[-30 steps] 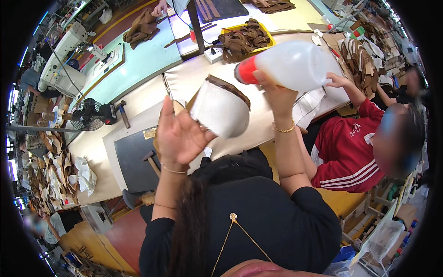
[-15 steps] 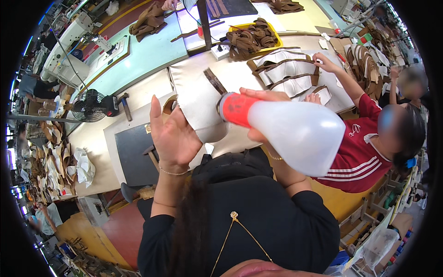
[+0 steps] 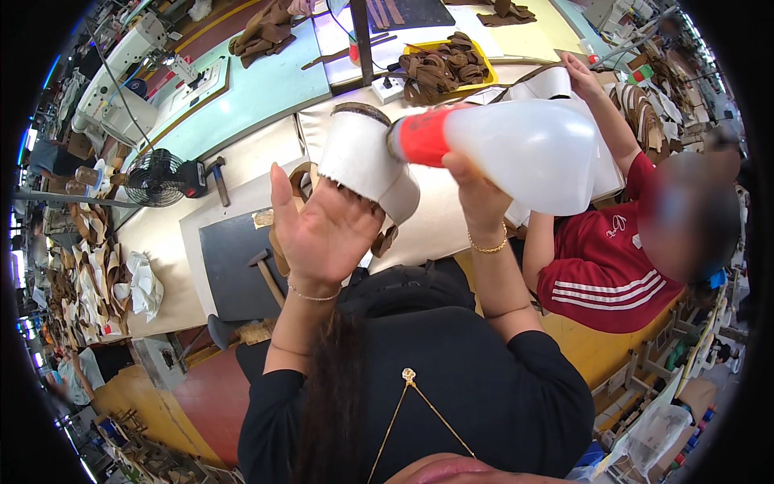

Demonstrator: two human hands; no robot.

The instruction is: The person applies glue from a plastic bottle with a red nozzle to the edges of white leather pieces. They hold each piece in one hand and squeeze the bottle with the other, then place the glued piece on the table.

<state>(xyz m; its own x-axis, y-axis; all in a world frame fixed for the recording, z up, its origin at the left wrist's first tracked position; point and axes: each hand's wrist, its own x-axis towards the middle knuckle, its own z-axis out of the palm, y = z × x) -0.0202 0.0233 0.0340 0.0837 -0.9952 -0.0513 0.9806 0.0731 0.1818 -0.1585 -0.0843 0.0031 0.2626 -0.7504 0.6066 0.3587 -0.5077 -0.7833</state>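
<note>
My right hand (image 3: pixel 482 198) grips a translucent white squeeze bottle (image 3: pixel 528 153) with a red band round its neck. The bottle is tilted almost level. Its dark tip points left and comes right up to a curved white piece (image 3: pixel 359 153) with a brown top edge, perhaps a shoe upper; whether they touch, I cannot tell. My left hand (image 3: pixel 330 230) supports that piece, palm up and thumb raised, its fingers hidden inside the curve. A brown strip curls on the table behind this hand. Close to my left forearm lies a hammer (image 3: pixel 260 260) with a wooden handle.
A dark cutting mat (image 3: pixel 234 254), another hammer (image 3: pixel 218 181) and a black fan (image 3: pixel 157 181) are to the left. A yellow tray (image 3: pixel 489 73) of brown strips stands ahead. At right, a co-worker in a red shirt (image 3: pixel 592 242) handles white pieces. A sewing machine (image 3: pixel 121 89) stands far left.
The bottle has swung more level and its tip now points left by the white piece's upper right side. The white piece has turned, showing its brown edge on top. The co-worker has lifted a white piece.
</note>
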